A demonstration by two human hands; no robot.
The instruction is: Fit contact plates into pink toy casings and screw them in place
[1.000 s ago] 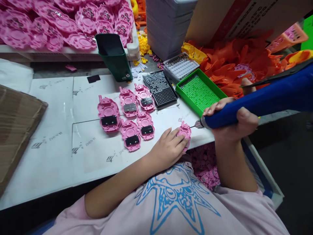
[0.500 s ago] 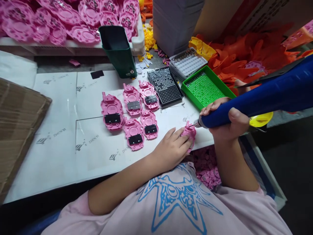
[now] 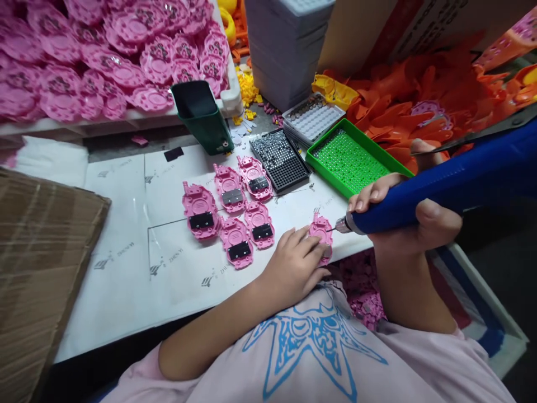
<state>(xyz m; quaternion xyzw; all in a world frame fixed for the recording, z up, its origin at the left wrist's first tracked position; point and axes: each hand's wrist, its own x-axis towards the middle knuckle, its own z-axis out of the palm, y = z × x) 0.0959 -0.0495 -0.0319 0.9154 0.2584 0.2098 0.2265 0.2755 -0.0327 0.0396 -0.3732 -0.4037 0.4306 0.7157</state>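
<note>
My left hand [image 3: 296, 261] presses a pink plastic casing [image 3: 320, 226] onto the white table near its front edge, fingers over the casing's lower part. My right hand [image 3: 419, 224] is wrapped round a blue electric screwdriver [image 3: 453, 173], held nearly level. Its thin bit [image 3: 331, 229] points left and reaches the right side of the casing; whether it touches a screw I cannot tell. Left of my hands lie several similar pink casings [image 3: 200, 206] with dark or grey battery covers [image 3: 239, 250] on them.
A black screw tray [image 3: 293, 174], a green screw tray [image 3: 356, 157] and a dark green bin [image 3: 205, 120] stand behind the casings. A cardboard box [image 3: 50, 263] is at left. Pink parts fill a white crate [image 3: 235, 101]; orange parts [image 3: 386, 106] are piled at right.
The screwdriver bit has shifted from the casing's top end to lower along its right side. My left hand stays on the casing. The whole view has tilted slightly upward.
</note>
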